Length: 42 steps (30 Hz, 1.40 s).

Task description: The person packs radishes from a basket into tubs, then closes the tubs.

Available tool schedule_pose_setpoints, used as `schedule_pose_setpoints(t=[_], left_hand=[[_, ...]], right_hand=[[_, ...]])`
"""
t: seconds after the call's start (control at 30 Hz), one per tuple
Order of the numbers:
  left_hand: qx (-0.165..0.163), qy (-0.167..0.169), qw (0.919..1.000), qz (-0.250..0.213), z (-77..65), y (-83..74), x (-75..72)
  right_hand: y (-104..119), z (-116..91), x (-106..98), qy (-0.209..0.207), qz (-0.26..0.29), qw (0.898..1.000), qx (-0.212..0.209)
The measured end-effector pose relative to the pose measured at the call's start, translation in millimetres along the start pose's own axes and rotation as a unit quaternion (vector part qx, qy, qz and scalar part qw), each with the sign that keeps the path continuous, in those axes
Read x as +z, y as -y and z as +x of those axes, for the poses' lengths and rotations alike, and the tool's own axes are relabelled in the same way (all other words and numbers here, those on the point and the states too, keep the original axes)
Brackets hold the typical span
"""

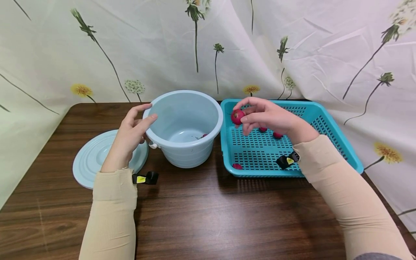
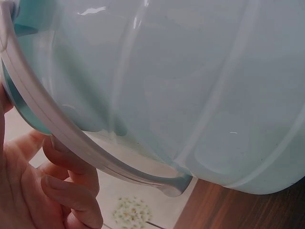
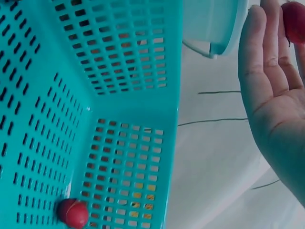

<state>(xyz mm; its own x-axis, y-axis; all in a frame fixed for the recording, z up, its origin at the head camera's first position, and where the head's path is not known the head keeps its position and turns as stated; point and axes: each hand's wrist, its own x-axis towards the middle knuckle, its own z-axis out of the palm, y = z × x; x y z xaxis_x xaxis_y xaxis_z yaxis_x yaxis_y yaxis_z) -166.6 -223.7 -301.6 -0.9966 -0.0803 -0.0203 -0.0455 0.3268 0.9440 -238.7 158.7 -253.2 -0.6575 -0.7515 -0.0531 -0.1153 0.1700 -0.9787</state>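
While the pale blue lid [image 1: 87,159] lies flat on the table [image 1: 195,216] at the left, my left hand [image 1: 127,135] grips the left rim of the light blue bucket [image 1: 188,155], thumb over the edge and fingers curled outside. Inside it, a red radish [image 1: 204,135] shows partly behind the near right rim. To the right, my right hand [image 1: 268,117] pinches a held radish [image 1: 238,117] between thumb and fingertips above the left part of the teal basket [image 1: 253,144], where more radishes [image 1: 237,166] lie.
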Motion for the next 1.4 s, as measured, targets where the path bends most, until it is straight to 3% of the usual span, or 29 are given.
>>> schedule_pose_setpoints(t=[0.2, 0.8, 1.4], left_hand=[[0.0, -0.003, 1.0, 0.002, -0.6, -0.2, 0.0], [0.0, 0.002, 1.0, 0.001, -0.6, 0.9, -0.4], [-0.002, 0.0, 1.0, -0.001, -0.1, -1.0, -0.1]], right_hand=[[7.4, 3.7, 8.3, -0.02, 0.003, 1.0, 0.012], [15.9, 19.4, 26.1, -0.022, 0.037, 0.999, 0.028], [17.7, 32.5, 37.7, -0.03, 0.011, 0.998, 0.047]])
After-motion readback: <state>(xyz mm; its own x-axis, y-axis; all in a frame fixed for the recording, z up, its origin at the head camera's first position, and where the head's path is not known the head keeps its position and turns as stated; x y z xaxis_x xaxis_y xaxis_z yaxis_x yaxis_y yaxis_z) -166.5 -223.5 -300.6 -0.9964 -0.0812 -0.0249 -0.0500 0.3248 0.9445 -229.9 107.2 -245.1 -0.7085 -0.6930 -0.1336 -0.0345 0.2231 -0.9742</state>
